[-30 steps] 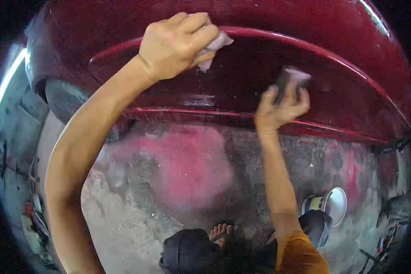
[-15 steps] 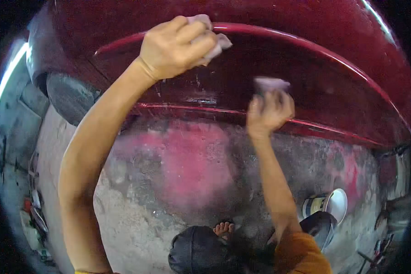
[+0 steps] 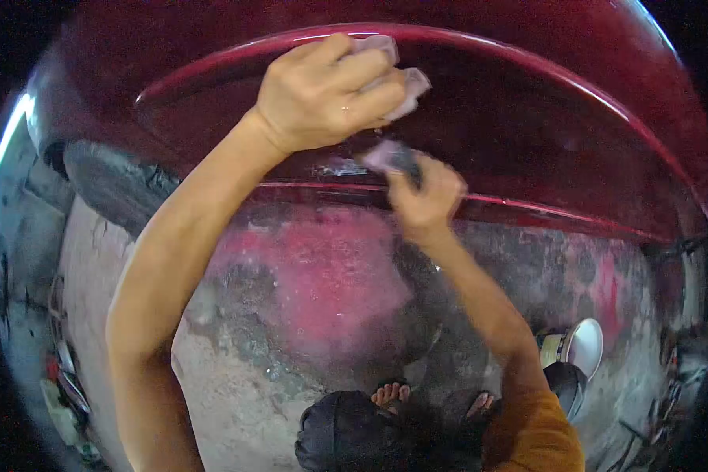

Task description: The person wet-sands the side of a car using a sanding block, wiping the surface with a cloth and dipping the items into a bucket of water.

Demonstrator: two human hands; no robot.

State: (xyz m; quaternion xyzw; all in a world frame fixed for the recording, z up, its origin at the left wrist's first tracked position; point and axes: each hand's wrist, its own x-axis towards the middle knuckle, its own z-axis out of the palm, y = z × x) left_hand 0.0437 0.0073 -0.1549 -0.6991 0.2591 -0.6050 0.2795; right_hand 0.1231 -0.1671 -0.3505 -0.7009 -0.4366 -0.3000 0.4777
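My left hand point(image 3: 330, 90) is closed around a crumpled pale pink cloth point(image 3: 411, 90) at the upper part of a dark red car panel point(image 3: 527, 134), just below its raised curved trim line point(image 3: 448, 41). Lower and to the right, my right hand point(image 3: 429, 193) grips a pale purple pad point(image 3: 384, 155) with a dark part, perhaps a block, by the fingers. Motion blurs this pad, so its exact kind is unclear. It is at the panel above the lower trim line, near a wet, shiny patch point(image 3: 340, 168).
A covered wheel point(image 3: 118, 181) stands at the left. Pink stains point(image 3: 338, 275) mark the rough concrete floor point(image 3: 220, 393). A white bucket point(image 3: 586, 350) lies tipped at the right beside my knee. Below are my bare feet point(image 3: 391, 393). Assorted items point(image 3: 63, 385) line the left wall.
My right hand has moved left and slightly down with the pad, closer to my left hand. My left hand and cloth appear slightly farther right and lower. The view has shifted a little.
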